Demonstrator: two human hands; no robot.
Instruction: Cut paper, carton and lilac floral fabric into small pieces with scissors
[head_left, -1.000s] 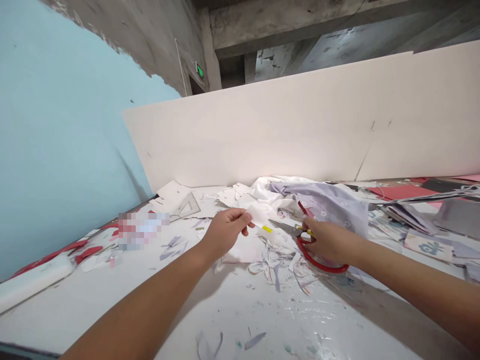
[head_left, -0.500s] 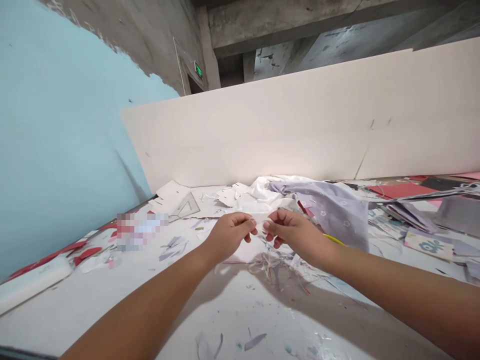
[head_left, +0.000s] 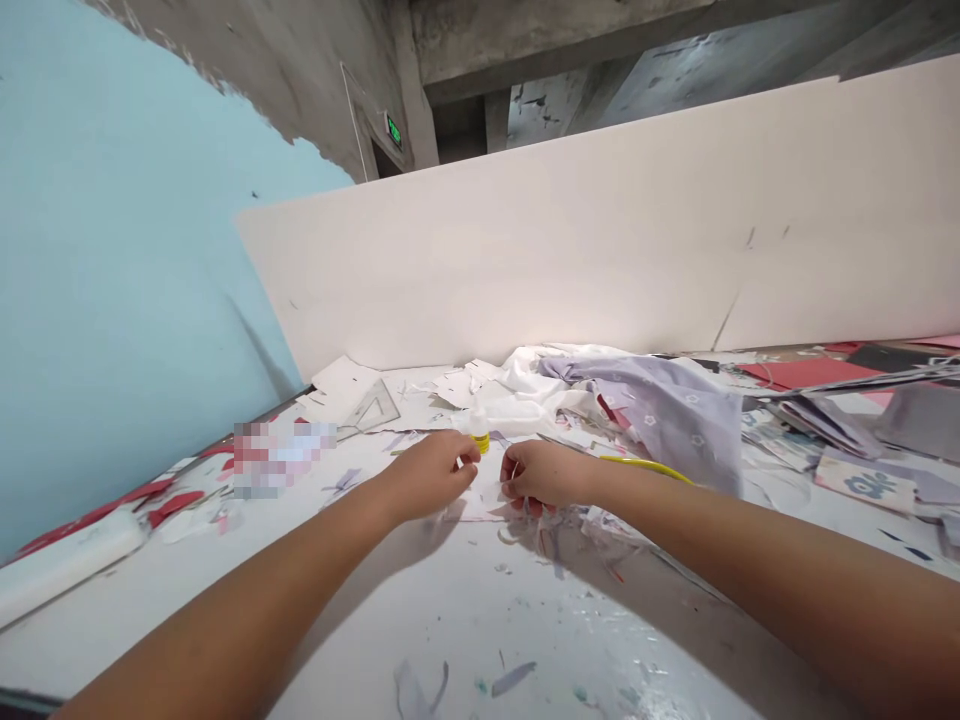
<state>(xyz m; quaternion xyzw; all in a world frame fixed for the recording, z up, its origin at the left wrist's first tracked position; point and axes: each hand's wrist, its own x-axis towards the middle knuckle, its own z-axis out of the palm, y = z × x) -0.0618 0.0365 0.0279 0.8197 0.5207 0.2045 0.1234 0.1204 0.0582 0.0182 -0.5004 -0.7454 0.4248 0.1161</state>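
Observation:
My left hand (head_left: 437, 473) is just above the table, its fingers loosely bent, with a gap between thumb and forefinger and nothing seen in them. Behind its fingertips stands a small bottle (head_left: 480, 441) with a yellow label. My right hand (head_left: 546, 474) has its fingers pinched together low over the table; what they hold, if anything, is too small to make out. Between the hands a white sheet (head_left: 487, 500) lies flat, partly covered by the right fingers. Yellow-handled scissors (head_left: 649, 464) lie behind my right wrist.
Lilac flowered cloth (head_left: 667, 410) and white cloth (head_left: 525, 380) are heaped at the back. A clear set square (head_left: 371, 408) lies left of them. Paper scraps (head_left: 514, 680) are scattered about. Red sheets (head_left: 802, 374) lie at right; a pale board (head_left: 600, 250) stands behind the table.
My hands have lowered and moved apart from the small white piece both were pinching. The left fingers have loosened. The yellow-labelled bottle and more of the scissors now show.

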